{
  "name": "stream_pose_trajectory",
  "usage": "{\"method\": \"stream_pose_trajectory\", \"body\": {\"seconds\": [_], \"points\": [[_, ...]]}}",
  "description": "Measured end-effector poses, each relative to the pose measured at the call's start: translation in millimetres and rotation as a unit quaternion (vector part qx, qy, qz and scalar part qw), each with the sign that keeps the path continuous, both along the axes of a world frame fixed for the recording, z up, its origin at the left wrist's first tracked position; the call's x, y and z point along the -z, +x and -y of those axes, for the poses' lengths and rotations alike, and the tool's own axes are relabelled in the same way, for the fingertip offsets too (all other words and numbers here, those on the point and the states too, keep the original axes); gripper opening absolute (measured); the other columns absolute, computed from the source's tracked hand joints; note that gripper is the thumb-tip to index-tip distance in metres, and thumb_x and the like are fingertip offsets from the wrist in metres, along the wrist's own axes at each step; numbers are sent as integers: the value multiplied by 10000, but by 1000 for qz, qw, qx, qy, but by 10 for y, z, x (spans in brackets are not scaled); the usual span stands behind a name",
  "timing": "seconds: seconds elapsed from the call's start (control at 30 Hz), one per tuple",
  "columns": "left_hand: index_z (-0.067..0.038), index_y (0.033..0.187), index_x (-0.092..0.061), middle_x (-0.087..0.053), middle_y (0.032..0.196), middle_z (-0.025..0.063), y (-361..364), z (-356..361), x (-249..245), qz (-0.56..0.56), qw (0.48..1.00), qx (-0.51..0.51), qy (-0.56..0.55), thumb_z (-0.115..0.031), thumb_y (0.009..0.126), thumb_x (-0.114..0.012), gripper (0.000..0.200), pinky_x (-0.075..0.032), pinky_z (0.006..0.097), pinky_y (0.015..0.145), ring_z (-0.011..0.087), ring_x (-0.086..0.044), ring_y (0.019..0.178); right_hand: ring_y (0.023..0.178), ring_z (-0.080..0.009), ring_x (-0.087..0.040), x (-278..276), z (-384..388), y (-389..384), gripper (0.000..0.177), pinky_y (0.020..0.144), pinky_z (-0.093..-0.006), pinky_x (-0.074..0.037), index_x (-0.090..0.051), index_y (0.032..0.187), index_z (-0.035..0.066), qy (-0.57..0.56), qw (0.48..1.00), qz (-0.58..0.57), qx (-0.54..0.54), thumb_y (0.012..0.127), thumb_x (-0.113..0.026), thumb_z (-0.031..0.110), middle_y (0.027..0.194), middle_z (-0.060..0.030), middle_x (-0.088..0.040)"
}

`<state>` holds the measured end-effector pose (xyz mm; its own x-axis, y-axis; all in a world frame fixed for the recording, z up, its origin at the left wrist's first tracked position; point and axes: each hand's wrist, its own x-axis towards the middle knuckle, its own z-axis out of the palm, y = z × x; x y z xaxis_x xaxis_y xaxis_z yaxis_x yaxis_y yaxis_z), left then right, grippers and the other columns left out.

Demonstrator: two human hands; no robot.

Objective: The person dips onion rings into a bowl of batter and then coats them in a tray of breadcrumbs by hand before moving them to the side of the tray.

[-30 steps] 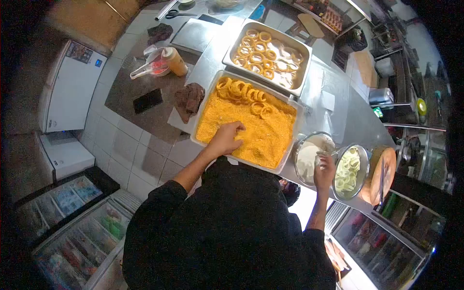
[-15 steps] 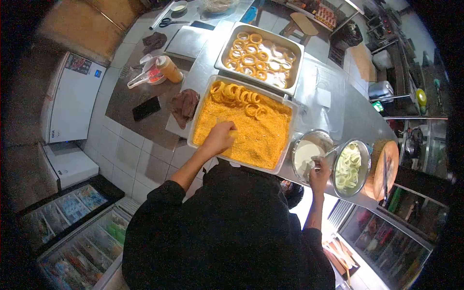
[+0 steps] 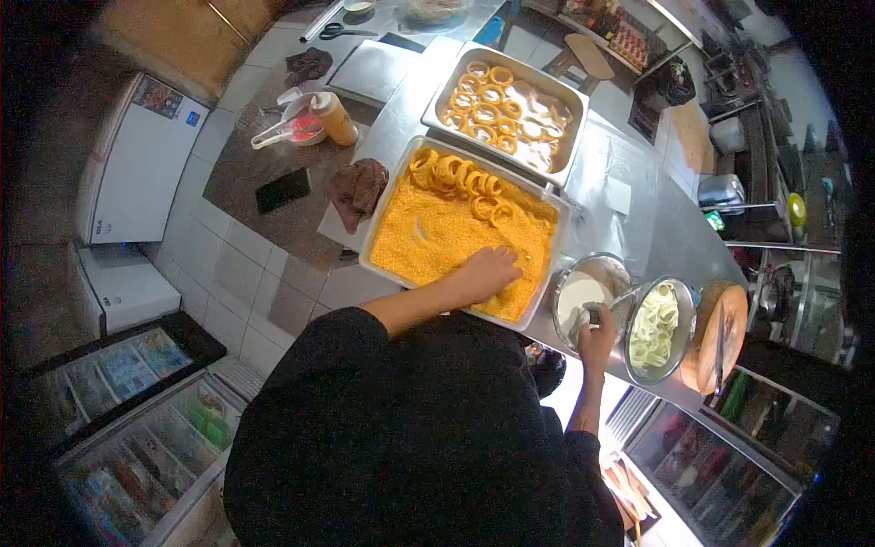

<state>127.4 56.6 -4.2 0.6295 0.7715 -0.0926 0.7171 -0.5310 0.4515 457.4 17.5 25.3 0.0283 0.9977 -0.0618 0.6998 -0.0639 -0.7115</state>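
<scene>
My left hand (image 3: 490,274) rests on the yellow-orange crumbs (image 3: 410,232) in a clear plastic tub (image 3: 369,242), near its lower right part, with its fingers spread. Coated rings (image 3: 451,171) lie along the tub's far side. Over the bowl of pale batter (image 3: 577,296), my right hand (image 3: 596,335) has its fingers drawn together at the bowl's near right side; what they grip is too small to make out. A metal bowl of pale green rings (image 3: 654,326) stands just right of that hand.
Behind the tub, a metal tray (image 3: 576,137) holds more coated rings. A round wooden board (image 3: 706,351) with a knife (image 3: 720,342) stands at the right. Leftward are a brown cloth (image 3: 358,190), a phone (image 3: 283,190), a squeeze bottle (image 3: 335,120) and scissors (image 3: 349,32).
My left hand has moved right across the crumbs, and its fingers have spread. A small pale patch shows in the crumbs where it was. My right hand remains over the batter bowl.
</scene>
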Motion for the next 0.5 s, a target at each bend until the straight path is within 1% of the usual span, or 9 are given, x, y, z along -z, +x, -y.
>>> {"method": "stream_pose_trajectory", "body": {"seconds": [0.07, 0.1, 0.17, 0.27, 0.3, 0.37, 0.4, 0.47, 0.5], "points": [[-105, 1184, -725, -705, 1266, 189, -208, -34, -159, 40, 992, -49, -112, -186, 850, -799, 351, -564, 487, 901, 393, -686, 1134, 914, -232, -730, 22, 4, 18, 235, 831, -371, -555, -735, 1108, 43, 15, 1000, 7, -14, 885, -679, -5, 992, -127, -761], [-105, 1184, -725, -705, 1266, 189, -337, -47, -168, 39, 992, -47, -111, -186, 850, -799, 351, -564, 487, 901, 393, -686, 1134, 914, -232, -730, 13, 4, 10, 235, 831, -371, -555, -735, 1108, 43, 16, 1000, 7, -11, 885, -679, -5, 992, -127, -761], [-65, 1156, -729, -755, 1113, 196, -631, -38, -181, 187, 972, -78, -120, -152, 890, -750, 281, -562, 482, 936, 394, -721, 1053, 917, -240, -735, -22, 11, -21, 239, 841, -378, -559, -737, 1098, 46, -4, 1000, 5, 11, 876, -676, -17, 972, -126, -763], [-55, 1202, -721, -775, 1087, 172, -954, -24, -461, 223, 946, -141, -186, -135, 926, -701, 288, -559, 468, 960, 374, -731, 1070, 913, -250, -738, -58, 8, -58, 224, 845, -390, -561, -738, 1098, 50, 4, 1000, 24, 8, 881, -690, 16, 958, -122, -765], [-55, 1202, -721, -775, 1087, 172, -1017, -15, -468, 221, 947, -142, -185, -135, 926, -701, 288, -559, 468, 960, 374, -731, 1070, 913, -250, -738, -30, 0, -56, 224, 845, -390, -561, -738, 1098, 50, 6, 1000, 22, 7, 881, -690, 16, 958, -122, -765], [-60, 1221, -725, -775, 1115, 172, -1094, 8, -450, 299, 903, -215, -221, -158, 951, -705, 289, -556, 443, 981, 356, -735, 1097, 904, -260, -738, 40, 6, -13, 207, 844, -394, -561, -738, 1099, 52, 8, 1000, 25, 8, 895, -704, 68, 962, -124, -764], [-60, 1221, -725, -775, 1115, 172, -1109, 23, -376, 298, 903, -215, -220, -158, 951, -705, 289, -556, 443, 981, 356, -735, 1097, 904, -260, -738, 55, -1, -9, 207, 844, -394, -561, -738, 1099, 52, 9, 1000, 25, 8, 895, -704, 68, 962, -124, -764], [-88, 1263, -714, -716, 1239, 167, -1115, 88, -193, 277, 932, -210, -100, -280, 936, -743, 381, -534, 457, 996, 364, -678, 1136, 907, -263, -729, 87, 3, 1, 230, 853, -395, -557, -736, 1097, 56, 16, 999, 43, 5, 874, -688, 81, 970, -133, -757], [-88, 1263, -714, -716, 1239, 167, -1080, 152, -238, 277, 932, -210, -101, -280, 936, -743, 381, -534, 457, 996, 364, -678, 1136, 907, -263, -729, 59, -1, -15, 230, 853, -395, -557, -736, 1097, 56, 15, 999, 44, 5, 874, -688, 81, 970, -133, -757]]}}
